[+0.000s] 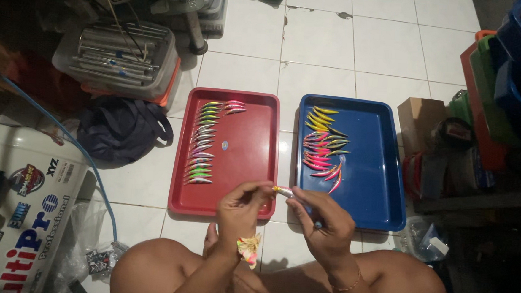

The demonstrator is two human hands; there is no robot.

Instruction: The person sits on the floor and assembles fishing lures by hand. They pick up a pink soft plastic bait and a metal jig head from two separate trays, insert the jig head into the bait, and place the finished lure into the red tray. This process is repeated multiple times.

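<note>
Pinching a small fishing lure (pixel 283 191) between them, the left hand (pixel 240 211) and right hand (pixel 322 224) each closed fingertips on one end, its long axis running left to right. It hung just above the near edges of the red tray (pixel 248 158) and blue tray (pixel 372 170), both holding rows of lures, on the white tiled floor (pixel 325 55).
</note>
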